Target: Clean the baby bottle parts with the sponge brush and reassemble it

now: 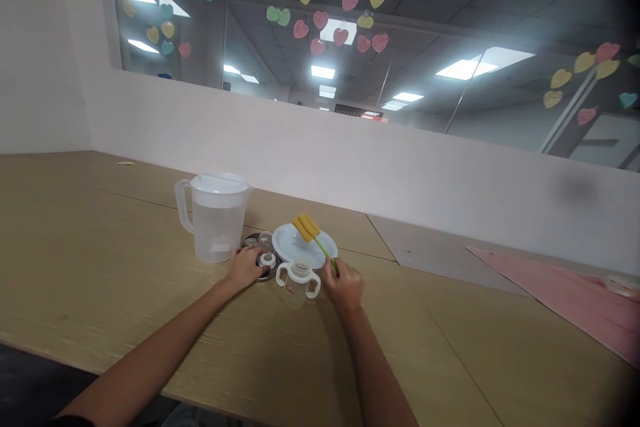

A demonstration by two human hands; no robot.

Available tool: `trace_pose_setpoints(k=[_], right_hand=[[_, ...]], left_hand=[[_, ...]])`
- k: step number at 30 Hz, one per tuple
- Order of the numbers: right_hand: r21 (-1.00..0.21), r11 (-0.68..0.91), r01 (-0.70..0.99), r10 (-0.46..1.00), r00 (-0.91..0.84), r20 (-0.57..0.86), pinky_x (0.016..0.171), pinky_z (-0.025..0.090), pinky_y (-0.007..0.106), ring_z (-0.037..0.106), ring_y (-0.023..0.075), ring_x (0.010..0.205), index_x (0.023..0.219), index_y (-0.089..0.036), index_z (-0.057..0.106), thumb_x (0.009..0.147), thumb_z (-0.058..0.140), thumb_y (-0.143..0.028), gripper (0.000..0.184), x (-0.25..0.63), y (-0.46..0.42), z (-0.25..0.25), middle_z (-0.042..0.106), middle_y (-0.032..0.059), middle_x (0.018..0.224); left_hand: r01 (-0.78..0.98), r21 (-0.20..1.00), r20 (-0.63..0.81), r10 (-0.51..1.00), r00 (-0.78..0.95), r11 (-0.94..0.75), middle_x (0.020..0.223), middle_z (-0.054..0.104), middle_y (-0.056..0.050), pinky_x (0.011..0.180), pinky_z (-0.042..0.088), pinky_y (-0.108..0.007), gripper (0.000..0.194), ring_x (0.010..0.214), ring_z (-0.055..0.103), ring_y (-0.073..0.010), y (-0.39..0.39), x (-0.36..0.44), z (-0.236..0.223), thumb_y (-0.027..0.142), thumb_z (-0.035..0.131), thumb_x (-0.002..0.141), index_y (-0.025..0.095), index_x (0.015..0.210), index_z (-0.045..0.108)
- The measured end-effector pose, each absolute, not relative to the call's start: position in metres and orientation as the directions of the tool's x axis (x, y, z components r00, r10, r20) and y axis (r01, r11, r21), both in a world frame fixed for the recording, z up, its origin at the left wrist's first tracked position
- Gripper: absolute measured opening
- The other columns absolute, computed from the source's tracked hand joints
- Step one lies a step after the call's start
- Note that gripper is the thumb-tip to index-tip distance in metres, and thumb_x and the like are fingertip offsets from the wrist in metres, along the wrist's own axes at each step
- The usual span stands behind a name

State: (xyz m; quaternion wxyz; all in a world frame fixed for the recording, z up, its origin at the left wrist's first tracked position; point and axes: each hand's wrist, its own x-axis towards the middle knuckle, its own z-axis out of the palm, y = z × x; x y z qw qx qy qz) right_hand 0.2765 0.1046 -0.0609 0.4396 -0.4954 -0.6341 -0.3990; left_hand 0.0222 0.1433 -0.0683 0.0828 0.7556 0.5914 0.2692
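My right hand (345, 285) is closed round the green handle of a bottle brush with a yellow sponge head (306, 227). The sponge is held over a white plate (284, 248). My left hand (247, 267) has its thumb and fingers about a white-collared bottle nipple (267, 258), which sits on a dark round tray (273, 273). Small clear parts (265, 240) lie on the same tray, partly behind my fingers. Between my hands stands a clear baby bottle (296, 290) with two white handles and an open top.
A translucent lidded pitcher (219, 227) stands left of the tray, its handle pointing left. On the far right a pink cloth (570, 297) lies on the wooden table (125, 247). Behind the table runs a white wall (320, 153) below a window with heart-shaped notes.
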Motion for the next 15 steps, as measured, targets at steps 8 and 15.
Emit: trace_pose_setpoints(k=[8, 15], right_hand=[[0.076, 0.189, 0.979, 0.268, -0.126, 0.955, 0.048, 0.025, 0.022, 0.043, 0.0084, 0.042, 0.063, -0.016, 0.061, 0.090, 0.047, -0.032, 0.035, 0.2773, 0.1067, -0.0635, 0.051, -0.0006, 0.045], [0.072, 0.186, 0.980, 0.292, -0.125, 0.948, 0.048, 0.026, 0.023, 0.044, 0.0083, 0.042, 0.063, -0.017, 0.061, 0.090, 0.046, -0.032, 0.035, 0.2770, 0.1066, -0.0634, 0.052, -0.0007, 0.045]], left_hand=[[0.867, 0.395, 0.330, 0.927, 0.176, -0.305, 0.111, 0.065, -0.009, 0.100, 0.030, -0.047, 0.032, 0.109, 0.054, -0.0280, 0.1393, 0.0261, -0.0660, 0.034, 0.054, 0.074, 0.020, 0.101, 0.065], [0.868, 0.391, 0.352, 0.921, 0.165, -0.305, 0.113, 0.064, -0.009, 0.098, 0.031, -0.048, 0.031, 0.112, 0.052, -0.0287, 0.1395, 0.0262, -0.0674, 0.035, 0.052, 0.076, 0.020, 0.101, 0.064]])
